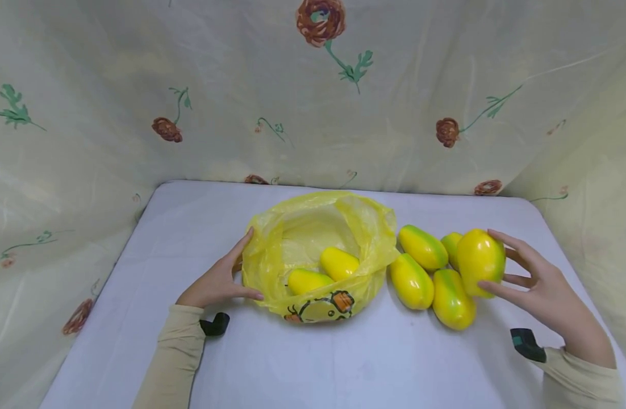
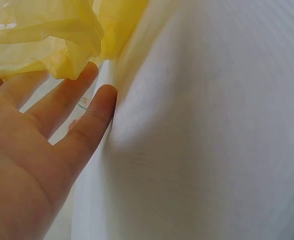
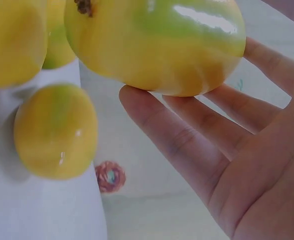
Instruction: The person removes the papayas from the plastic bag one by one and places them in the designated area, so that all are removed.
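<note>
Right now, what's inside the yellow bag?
Two yellow fruits show inside the bag, side by side. Its front wall covers their lower parts and what is beneath them, so I can't tell whether anything else lies there.

Pale fabric (image 1: 231,62) printed with rust-red flowers (image 1: 448,132) hangs across the upper frame and down both sides, around a white-covered surface (image 1: 343,363): a draped booth; home or workplace cannot be told.

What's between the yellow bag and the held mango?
In the head view, four loose mangoes, one partly hidden, lie between the bag and the held mango.
</note>
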{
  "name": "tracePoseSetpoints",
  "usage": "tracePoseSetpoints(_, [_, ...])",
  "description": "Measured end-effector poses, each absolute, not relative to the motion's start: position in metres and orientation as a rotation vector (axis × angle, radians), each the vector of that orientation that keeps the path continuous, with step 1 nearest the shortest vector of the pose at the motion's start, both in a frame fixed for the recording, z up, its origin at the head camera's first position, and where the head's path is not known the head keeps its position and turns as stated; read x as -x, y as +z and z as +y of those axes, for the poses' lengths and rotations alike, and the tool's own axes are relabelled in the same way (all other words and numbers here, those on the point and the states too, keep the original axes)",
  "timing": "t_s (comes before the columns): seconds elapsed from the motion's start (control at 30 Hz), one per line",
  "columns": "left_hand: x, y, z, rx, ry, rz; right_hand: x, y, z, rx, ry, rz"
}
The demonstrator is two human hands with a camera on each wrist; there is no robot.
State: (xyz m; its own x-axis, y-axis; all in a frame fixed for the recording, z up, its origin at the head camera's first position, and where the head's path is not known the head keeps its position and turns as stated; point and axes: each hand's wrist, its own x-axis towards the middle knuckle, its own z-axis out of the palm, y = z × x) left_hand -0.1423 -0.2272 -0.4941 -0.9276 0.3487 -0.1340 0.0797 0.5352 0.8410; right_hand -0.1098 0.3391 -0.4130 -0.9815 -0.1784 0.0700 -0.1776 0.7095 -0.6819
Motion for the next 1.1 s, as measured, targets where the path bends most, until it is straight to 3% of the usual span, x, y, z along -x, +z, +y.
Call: tracePoseSetpoints(1.1, [0.142,-0.493,-0.226,-0.318,1.345,2.480,0.088,-0.456,0.373,0.199,-0.964,2.856])
